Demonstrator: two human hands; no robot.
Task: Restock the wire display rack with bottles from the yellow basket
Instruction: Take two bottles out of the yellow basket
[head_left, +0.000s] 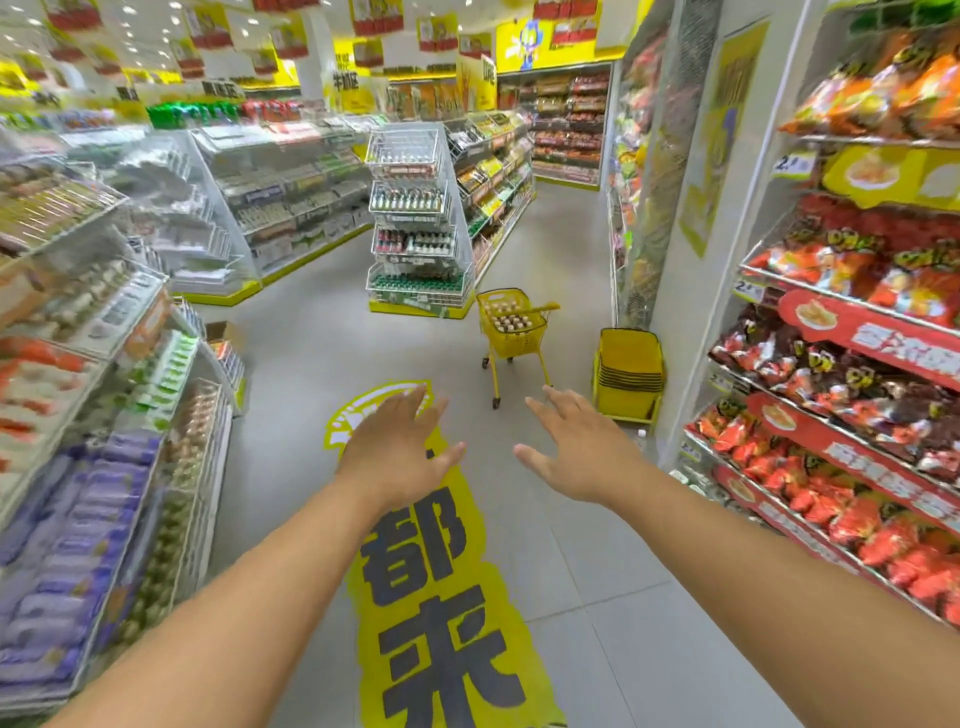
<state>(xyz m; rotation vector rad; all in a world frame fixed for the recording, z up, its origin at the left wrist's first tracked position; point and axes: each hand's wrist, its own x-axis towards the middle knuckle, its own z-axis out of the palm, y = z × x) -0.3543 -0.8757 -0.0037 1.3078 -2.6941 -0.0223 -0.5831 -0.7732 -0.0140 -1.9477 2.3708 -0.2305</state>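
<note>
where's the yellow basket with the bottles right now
In the head view, the yellow basket stands on its wheeled frame mid-aisle, right of the wire display rack and left of stacked yellow baskets.

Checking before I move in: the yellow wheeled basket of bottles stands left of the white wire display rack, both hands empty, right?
Not left: in the head view the yellow wheeled basket stands right of the white wire display rack. Both hands, left and right, are empty.

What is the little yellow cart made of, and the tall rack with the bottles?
The yellow basket looks like glossy moulded plastic: one bright colour, with grid-like holes in its walls. Its legs seem painted metal tubing, though that's a guess. The wire display rack looks like thin white-coated metal wire, since you can see through its tiers.
</note>
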